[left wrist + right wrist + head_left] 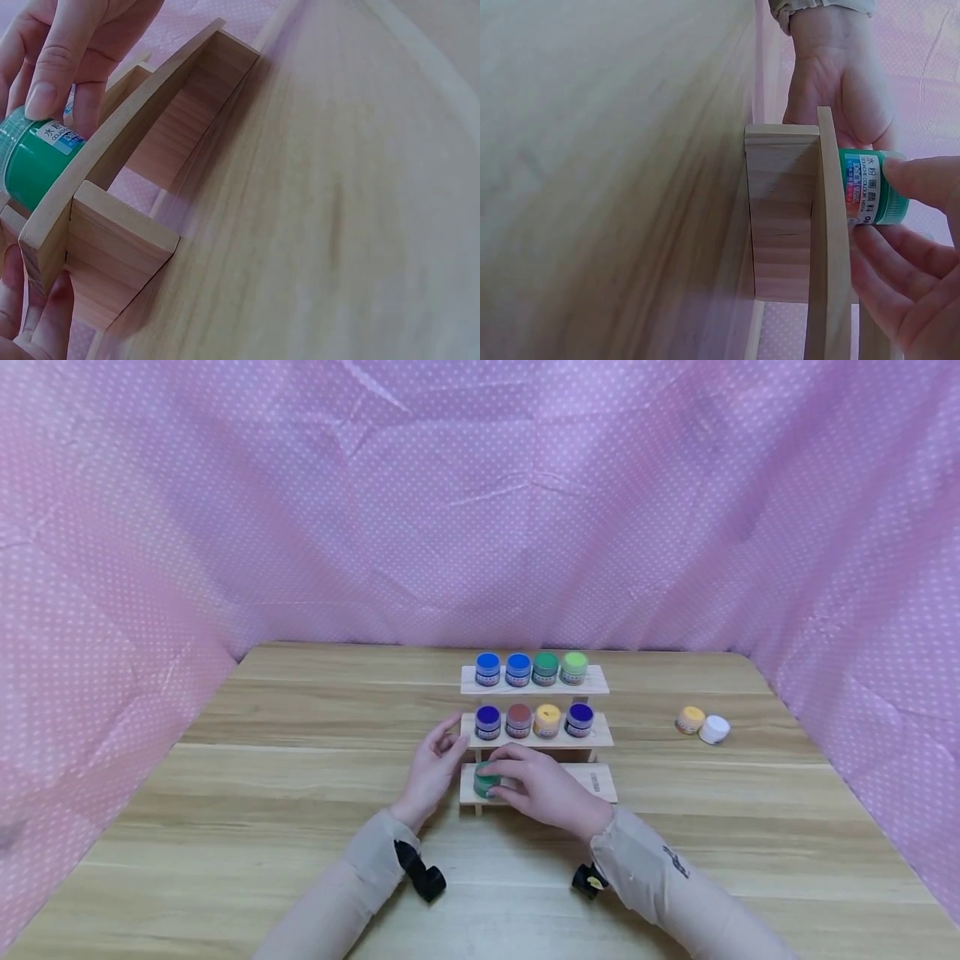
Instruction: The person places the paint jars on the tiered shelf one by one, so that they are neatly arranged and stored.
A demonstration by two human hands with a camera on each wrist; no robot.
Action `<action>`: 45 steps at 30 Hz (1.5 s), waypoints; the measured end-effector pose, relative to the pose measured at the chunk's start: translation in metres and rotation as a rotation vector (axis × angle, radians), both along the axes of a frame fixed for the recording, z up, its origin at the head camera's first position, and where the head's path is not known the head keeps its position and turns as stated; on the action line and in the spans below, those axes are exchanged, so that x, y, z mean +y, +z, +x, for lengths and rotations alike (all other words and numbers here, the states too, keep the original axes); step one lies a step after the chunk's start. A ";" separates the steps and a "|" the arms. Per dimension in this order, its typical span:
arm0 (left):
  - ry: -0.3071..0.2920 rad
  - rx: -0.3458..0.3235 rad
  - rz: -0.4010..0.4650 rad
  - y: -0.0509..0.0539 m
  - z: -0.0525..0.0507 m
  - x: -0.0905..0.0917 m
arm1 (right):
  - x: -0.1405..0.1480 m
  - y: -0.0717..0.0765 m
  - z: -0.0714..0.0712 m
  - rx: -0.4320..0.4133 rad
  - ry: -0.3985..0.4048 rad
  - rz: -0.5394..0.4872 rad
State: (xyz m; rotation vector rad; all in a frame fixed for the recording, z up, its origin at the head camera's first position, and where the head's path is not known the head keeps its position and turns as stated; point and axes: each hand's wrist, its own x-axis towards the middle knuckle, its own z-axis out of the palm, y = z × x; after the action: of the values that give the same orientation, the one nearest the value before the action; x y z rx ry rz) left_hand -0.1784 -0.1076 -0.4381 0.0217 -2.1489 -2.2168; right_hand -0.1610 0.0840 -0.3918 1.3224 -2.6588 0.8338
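Observation:
A green gouache paint jar (484, 787) stands at the left end of the lowest shelf (577, 777) of a stepped wooden rack. My right hand (551, 789) pinches it between thumb and fingers. In the right wrist view the jar (866, 187) sits against the plank, with my right thumb on its lid. My left hand (431, 772) is beside the rack's left end, fingers loosely bent, next to the shelf ends; whether it touches the wood is hard to tell. Its fingers (52, 319) appear low in the left wrist view, partly behind the plank.
Four-jar rows are too many to list singly: several blue and green jars (517, 670) fill the top shelf. Purple, brown and yellow jars (547, 722) line the middle shelf. To the right, a yellow jar (690, 720) and a white jar (715, 729) lie on the wooden table (300, 760).

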 end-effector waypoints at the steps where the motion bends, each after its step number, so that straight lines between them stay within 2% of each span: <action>1: 0.000 -0.002 0.003 0.000 0.000 0.000 | 0.001 0.000 0.000 0.002 0.000 -0.002; 12: 0.000 -0.009 -0.008 0.001 0.001 0.001 | 0.005 0.000 -0.001 -0.015 -0.005 -0.005; 20: 0.004 -0.005 -0.029 0.000 0.001 -0.002 | 0.005 0.003 -0.001 -0.042 -0.014 0.034; 27: 0.006 -0.009 -0.038 -0.001 0.000 -0.002 | 0.014 0.007 0.001 -0.085 -0.032 -0.011; 36: 0.026 -0.023 -0.056 -0.001 0.003 0.000 | 0.039 0.002 0.001 0.043 0.009 -0.065; 40: 0.033 -0.021 -0.056 0.000 0.003 0.001 | 0.052 0.000 0.000 0.063 0.014 -0.106; 45: 0.031 -0.022 -0.050 0.000 0.002 0.001 | 0.067 -0.003 -0.001 0.069 -0.018 -0.126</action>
State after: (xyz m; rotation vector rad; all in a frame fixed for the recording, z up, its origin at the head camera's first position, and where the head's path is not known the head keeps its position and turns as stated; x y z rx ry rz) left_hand -0.1765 -0.1065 -0.4381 0.0770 -2.1997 -2.1553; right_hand -0.1621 0.1512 -0.3953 1.2724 -2.5162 0.9191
